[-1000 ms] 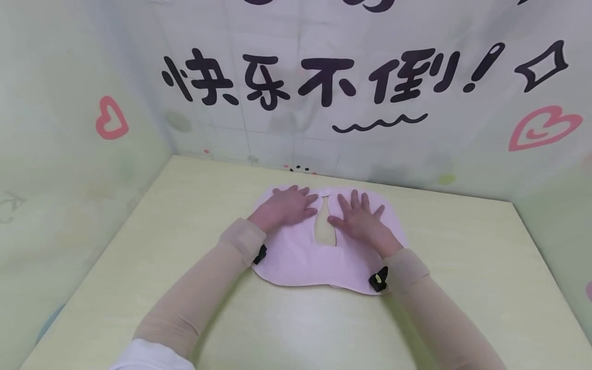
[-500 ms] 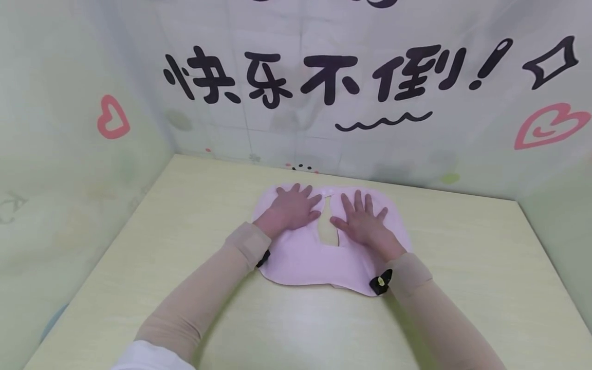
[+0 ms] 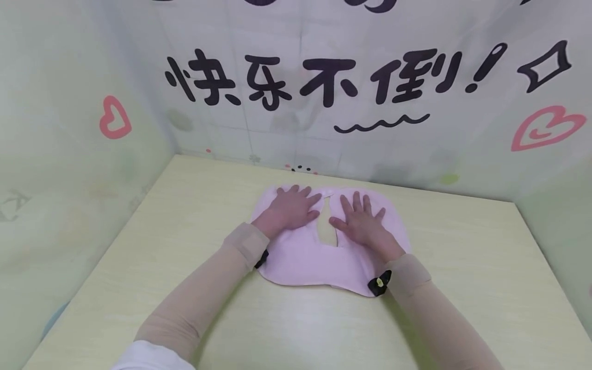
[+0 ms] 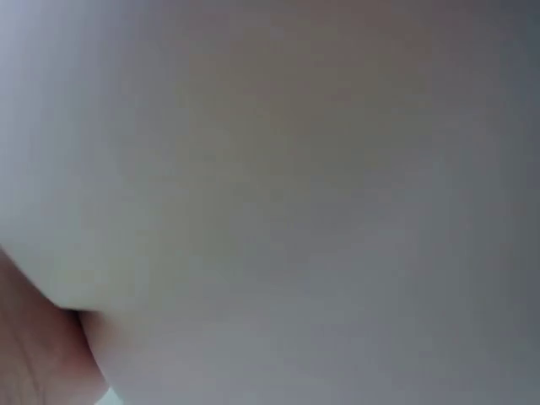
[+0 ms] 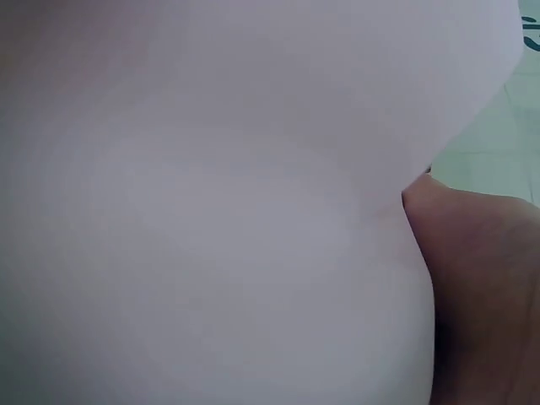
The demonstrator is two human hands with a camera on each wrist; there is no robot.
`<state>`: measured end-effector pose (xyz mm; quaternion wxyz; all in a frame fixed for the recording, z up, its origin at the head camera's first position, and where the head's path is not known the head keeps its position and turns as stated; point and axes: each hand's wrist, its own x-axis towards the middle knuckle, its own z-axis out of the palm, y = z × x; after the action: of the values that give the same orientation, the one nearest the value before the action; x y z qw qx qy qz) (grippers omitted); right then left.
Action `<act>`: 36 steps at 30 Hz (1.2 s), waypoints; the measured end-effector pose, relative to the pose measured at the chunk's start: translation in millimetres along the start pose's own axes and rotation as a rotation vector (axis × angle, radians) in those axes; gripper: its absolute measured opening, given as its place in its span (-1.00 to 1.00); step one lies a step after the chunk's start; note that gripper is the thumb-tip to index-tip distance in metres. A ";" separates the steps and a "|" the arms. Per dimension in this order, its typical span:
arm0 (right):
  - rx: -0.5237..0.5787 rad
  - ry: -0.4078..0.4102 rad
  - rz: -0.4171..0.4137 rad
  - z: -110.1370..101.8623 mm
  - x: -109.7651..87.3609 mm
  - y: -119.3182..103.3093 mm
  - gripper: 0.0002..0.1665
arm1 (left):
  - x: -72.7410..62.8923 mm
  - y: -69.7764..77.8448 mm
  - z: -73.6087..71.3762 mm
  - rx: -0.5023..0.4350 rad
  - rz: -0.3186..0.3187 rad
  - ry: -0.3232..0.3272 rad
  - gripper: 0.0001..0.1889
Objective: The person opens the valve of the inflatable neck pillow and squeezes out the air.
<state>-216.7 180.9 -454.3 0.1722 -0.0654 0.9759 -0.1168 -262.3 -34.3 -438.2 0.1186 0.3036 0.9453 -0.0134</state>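
Note:
A pink, rounded cushion-like piece [image 3: 314, 264] lies flat on the table in the head view, with a narrow bottle-shaped opening in its upper middle. My left hand [image 3: 293, 208] rests palm down on its upper left part, fingers spread. On the other side of the opening, my right hand [image 3: 363, 223] presses on the upper right part with spread fingers, its thumb beside the opening. In the left wrist view a pale, blurred surface [image 4: 295, 211] fills nearly everything. The right wrist view shows the same kind of smooth pale surface [image 5: 236, 236] up close, with skin at the right edge.
The pale wooden table [image 3: 287, 329] extends around the pink piece on all sides. Behind it stands a printed wall sheet [image 3: 296, 139] with large black characters and pink hearts. Side sheets border the table at left and right.
Both hands stay spread on the pink piece, barely moving. Its opening looks slightly narrower at the top than one second ago. The head view has shifted a little.

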 end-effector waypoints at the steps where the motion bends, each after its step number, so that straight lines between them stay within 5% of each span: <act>1: 0.006 0.008 -0.012 0.1 -1.4 0.6 0.01 | 0.0 -1.3 1.3 -0.018 0.004 -0.002 -0.37; 6: 0.002 0.069 -0.069 -6.1 -13.9 -1.2 0.00 | -8.0 -3.5 -3.9 -0.065 0.000 0.024 -0.33; 13: 0.010 0.148 -0.112 -10.9 -32.5 -6.5 -0.02 | -35.7 -4.3 -14.5 -0.099 -0.009 0.108 -0.26; 20: 0.016 0.111 -0.058 1.7 -36.7 7.0 -0.02 | -50.7 -9.5 0.4 -0.145 0.014 -0.001 -0.31; 31: 0.052 0.015 -0.018 13.7 -30.7 6.4 0.04 | -50.0 -15.9 6.4 -0.179 0.018 -0.017 -0.32; 36: 0.026 0.032 -0.013 17.8 -27.7 4.0 0.02 | -49.8 -17.9 9.1 -0.146 0.011 -0.034 -0.27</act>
<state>-185.0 185.8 -462.7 0.1564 -0.0676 0.9766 -0.1315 -231.4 -78.2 -436.3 0.1566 0.2988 0.9400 0.0513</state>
